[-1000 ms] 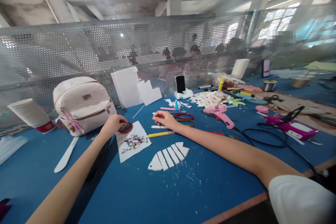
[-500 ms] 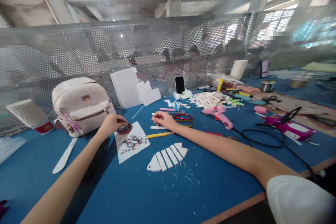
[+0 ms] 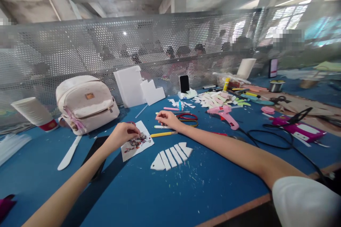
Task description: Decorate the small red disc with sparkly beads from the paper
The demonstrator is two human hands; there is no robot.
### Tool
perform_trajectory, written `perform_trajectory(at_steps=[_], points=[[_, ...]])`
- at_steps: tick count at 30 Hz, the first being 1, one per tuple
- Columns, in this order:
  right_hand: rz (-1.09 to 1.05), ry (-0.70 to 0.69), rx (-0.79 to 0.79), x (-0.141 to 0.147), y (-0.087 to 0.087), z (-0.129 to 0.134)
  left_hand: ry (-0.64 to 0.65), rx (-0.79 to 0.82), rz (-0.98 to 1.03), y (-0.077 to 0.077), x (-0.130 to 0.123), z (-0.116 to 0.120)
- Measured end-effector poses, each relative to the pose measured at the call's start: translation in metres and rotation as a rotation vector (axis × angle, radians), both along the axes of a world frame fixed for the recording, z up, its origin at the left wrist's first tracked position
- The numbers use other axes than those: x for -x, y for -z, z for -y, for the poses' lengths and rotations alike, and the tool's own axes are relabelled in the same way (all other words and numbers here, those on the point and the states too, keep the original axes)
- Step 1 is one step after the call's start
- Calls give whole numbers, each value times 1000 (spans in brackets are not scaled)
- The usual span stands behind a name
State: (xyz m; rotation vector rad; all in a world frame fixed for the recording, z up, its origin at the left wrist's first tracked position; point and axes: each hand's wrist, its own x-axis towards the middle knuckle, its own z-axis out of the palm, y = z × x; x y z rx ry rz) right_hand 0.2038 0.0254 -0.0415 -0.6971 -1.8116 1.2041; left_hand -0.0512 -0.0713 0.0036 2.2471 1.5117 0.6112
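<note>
My left hand (image 3: 124,135) is over a white sheet of paper (image 3: 142,145), its fingertips pinched down at a scatter of small dark and red beads (image 3: 136,142). Whatever lies between those fingertips is hidden. Behind its knuckles shows a sliver of a small red-rimmed dish (image 3: 131,123), mostly covered by the hand. My right hand (image 3: 168,119) rests on the table by several pens, fingers curled and closed; I cannot make out anything in them. Just below it lie a yellow pen (image 3: 162,134) and a white fish shape cut into strips (image 3: 170,156).
A pale backpack (image 3: 86,106), stacked paper cups (image 3: 33,111) and a white plastic knife (image 3: 69,153) are at left. To the right are red-handled scissors (image 3: 189,116), a pink glue gun (image 3: 225,115) with a black cord, and a pile of cut scraps (image 3: 213,98). A phone (image 3: 184,83) stands behind.
My left hand has moved down and right, from the round red dish of dark beads to the loose beads on the paper. My right hand stays in place; the view has shifted slightly.
</note>
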Motion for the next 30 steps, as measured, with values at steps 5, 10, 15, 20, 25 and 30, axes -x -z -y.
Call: perform_trajectory(at_steps=[5,10,15,20,25,30], points=[[24,-11,-29,-1,-1,3,15,-23,-8,10,-8,2],[52,-19,-36,0,-3,13,49,-95,37,22,-8,9],[49,-17,-32,0,-6,19,53,-171,69,30,-9,24],[51,-29,-56,-2,-7,20,8,-316,107,35,-9,31],[65,23,-126,-3,-10,28,-51,-307,143,39,-10,33],[61,63,-189,-5,-18,37,-159,-223,176,41,-10,35]])
